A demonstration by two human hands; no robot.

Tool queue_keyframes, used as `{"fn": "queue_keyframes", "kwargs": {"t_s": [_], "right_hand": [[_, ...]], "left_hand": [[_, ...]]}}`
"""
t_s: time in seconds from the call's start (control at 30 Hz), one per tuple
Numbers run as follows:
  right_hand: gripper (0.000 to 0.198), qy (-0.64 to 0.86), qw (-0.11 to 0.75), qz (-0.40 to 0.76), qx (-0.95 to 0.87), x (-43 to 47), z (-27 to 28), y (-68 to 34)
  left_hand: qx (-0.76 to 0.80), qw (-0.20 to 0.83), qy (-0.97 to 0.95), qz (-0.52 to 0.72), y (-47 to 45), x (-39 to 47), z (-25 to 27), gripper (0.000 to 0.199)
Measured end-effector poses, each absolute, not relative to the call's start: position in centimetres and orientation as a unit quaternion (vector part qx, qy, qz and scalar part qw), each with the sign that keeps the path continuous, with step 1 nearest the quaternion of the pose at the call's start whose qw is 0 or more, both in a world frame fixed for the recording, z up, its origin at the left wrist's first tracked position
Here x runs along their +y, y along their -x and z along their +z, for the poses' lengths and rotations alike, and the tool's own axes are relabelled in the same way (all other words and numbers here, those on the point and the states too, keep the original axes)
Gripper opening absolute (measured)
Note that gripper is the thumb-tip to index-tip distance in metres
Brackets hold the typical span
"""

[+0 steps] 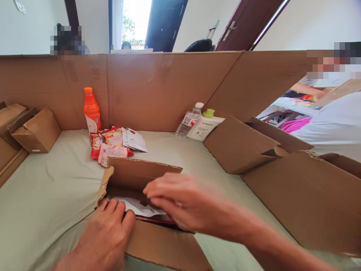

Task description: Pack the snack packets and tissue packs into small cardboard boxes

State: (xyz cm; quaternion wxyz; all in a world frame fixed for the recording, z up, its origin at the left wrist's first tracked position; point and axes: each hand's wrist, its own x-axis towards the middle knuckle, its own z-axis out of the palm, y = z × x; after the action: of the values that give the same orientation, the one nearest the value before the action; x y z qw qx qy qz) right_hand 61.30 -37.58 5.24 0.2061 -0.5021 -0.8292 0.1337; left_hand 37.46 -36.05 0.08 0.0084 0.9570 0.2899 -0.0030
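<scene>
An open cardboard box [146,170] stands in front of me with its flaps up. My left hand [105,231] has its fingers curled over the left edge of this box. Over the right side of the opening is my right hand [180,201], slightly blurred, its fingers stretched out and the thumb a little apart. I see nothing held in it. Inside the box lies a white packet [138,206] with a dark mark, partly covered by my hands. The front flap [166,241] leans outward toward me.
Beyond the box lie red snack bags [113,137], white sachets [134,139] and an orange bottle [91,111]. A clear bottle [189,121] and a white green-capped bottle [207,126] lean at the back. Cardboard boxes [304,199] stand right, others [38,130] left. A cardboard wall [169,90] closes the back.
</scene>
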Motion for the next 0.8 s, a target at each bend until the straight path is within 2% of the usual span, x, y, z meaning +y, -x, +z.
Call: {"fn": "queue_keyframes", "kwargs": {"t_s": [0.07, 0.13, 0.2, 0.27, 0.37, 0.43, 0.6, 0.8], "right_hand": [[0.021, 0.535, 0.378, 0.079, -0.751, -36.2, 5.7, -63.2], [0.024, 0.592, 0.451, 0.019, -0.668, -33.1, 4.9, -65.4], [0.027, 0.653, 0.406, 0.01, -0.64, -28.8, 2.7, -67.3], [0.03, 0.702, 0.25, 0.022, -0.666, -24.3, -0.6, -68.5], [0.057, 0.701, 0.166, 0.043, -0.693, -19.2, -5.7, -68.5], [0.066, 0.698, 0.135, 0.052, -0.702, -17.2, -8.3, -67.8], [0.053, 0.719, 0.08, 0.052, -0.689, -15.0, -11.4, -67.2], [0.033, 0.732, 0.036, 0.052, -0.679, -15.0, -10.9, -68.5]], "left_hand": [[0.273, -0.009, -0.962, 0.025, -37.3, -35.9, -1.0, 0.038], [0.263, -0.039, -0.961, 0.082, -37.2, -35.8, -2.3, 0.041], [0.268, -0.067, -0.952, 0.135, -37.0, -35.8, -3.5, 0.039], [0.268, -0.08, -0.947, 0.161, -36.8, -35.6, -4.2, 0.033], [0.239, -0.086, -0.954, 0.158, -36.5, -35.2, -3.9, 0.029], [0.229, -0.08, -0.959, 0.144, -36.3, -35.0, -3.2, 0.028], [0.228, -0.05, -0.962, 0.144, -36.5, -34.6, -1.7, 0.029], [0.229, -0.022, -0.965, 0.126, -36.7, -34.7, -1.1, 0.03]]}}
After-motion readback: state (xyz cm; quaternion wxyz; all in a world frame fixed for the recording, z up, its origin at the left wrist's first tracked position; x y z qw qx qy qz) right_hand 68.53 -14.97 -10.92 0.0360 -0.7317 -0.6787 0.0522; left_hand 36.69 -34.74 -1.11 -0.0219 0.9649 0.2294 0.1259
